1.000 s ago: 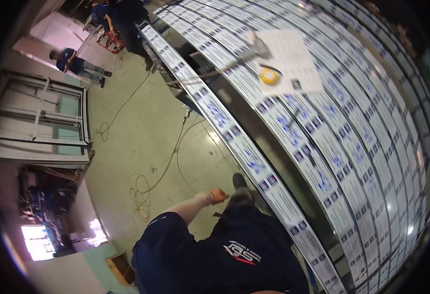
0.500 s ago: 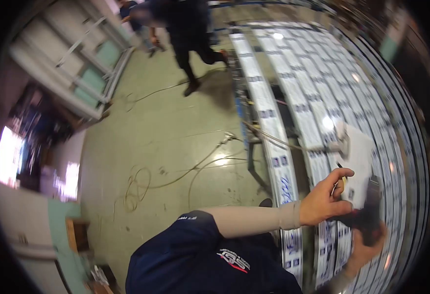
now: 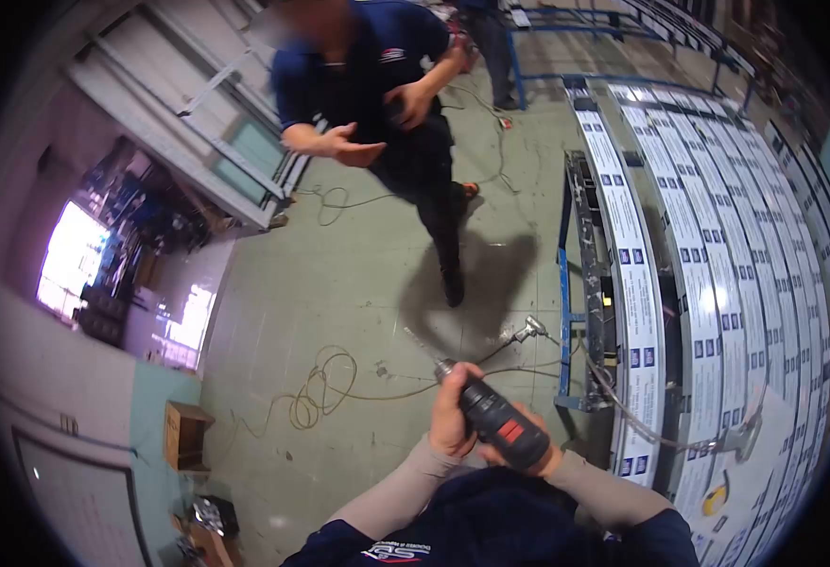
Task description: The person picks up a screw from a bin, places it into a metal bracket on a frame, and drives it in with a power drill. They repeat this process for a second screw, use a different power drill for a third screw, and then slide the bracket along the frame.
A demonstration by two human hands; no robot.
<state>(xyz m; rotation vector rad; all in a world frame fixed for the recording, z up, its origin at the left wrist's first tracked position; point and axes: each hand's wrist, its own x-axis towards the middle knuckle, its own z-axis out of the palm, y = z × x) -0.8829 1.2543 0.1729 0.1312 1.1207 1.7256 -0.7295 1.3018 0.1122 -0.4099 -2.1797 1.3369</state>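
A black cordless drill (image 3: 502,422) with red marks is held in front of my body, its chuck and thin bit tilted up and to the left. My left hand (image 3: 451,414) is wrapped round the front of the drill near the chuck. Round its rear part, my right hand (image 3: 540,444) has its fingers closed, partly hidden by the drill body. To the right, an air tool (image 3: 738,440) with a hose lies on a white sheet (image 3: 765,463) on the film-wrapped profiles (image 3: 634,312), near a yellow tape measure (image 3: 715,500).
A co-worker (image 3: 377,104) in dark clothes stands ahead on the green floor (image 3: 273,321). Hoses (image 3: 325,402) coil there, with an air gun (image 3: 528,329) beside the blue rack (image 3: 563,302). Another person (image 3: 491,47) is farther back. A wooden box (image 3: 186,435) stands left.
The view has swung left. Both my hands have moved off the profiles and now hold the drill before my body. The co-worker is nearer and faces me.
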